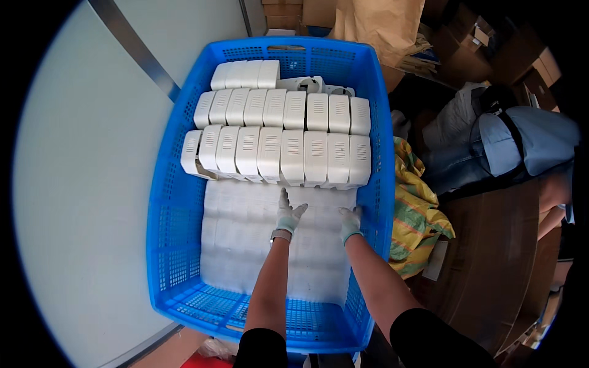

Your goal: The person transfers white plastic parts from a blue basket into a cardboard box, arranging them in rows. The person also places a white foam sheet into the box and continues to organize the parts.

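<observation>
A large blue plastic crate (161, 245) holds rows of white plastic housings (270, 147) with slotted vents, standing side by side in its far half. In front of them lies a bumpy white sheet (245, 245). Over this sheet my left hand (288, 214), in a pale glove with a green cuff, stretches toward the nearest row, fingers apart and holding nothing. My right hand (350, 221), gloved alike, is beside the crate's right wall with its thumb apart from the fingers. I see nothing held in it.
A pale panel (92, 172) with a metal strip rises along the left. To the right are a yellow-and-green woven sack (417, 214) and a big cardboard box (485, 257). Another person in a blue top (509, 141) is beyond them. Brown paper (374, 30) stands behind the crate.
</observation>
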The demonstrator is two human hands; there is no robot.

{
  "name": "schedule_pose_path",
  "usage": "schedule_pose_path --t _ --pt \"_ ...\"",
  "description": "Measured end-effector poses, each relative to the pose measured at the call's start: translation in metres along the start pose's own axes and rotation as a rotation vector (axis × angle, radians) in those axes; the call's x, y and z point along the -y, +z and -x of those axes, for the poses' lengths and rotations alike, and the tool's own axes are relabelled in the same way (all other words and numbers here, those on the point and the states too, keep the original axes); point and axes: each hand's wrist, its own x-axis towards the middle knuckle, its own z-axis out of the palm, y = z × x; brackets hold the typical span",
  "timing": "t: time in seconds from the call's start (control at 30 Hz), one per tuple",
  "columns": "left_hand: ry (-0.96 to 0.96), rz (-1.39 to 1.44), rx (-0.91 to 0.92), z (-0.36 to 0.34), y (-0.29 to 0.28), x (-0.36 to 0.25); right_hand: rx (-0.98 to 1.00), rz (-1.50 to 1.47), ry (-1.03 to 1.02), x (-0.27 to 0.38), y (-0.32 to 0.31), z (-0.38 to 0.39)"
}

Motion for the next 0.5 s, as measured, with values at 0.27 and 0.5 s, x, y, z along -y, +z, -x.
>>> schedule_pose_path --t 0.27,0.5 --pt "0.104 -0.347 0.363 -0.129 -0.039 0.064 0.270 -0.311 -0.414 -0.035 0.058 -0.095" --pt "0.093 0.219 0.621 -0.110 -0.002 -0.013 0.410 -0.117 -0.442 0.000 0.026 -0.123"
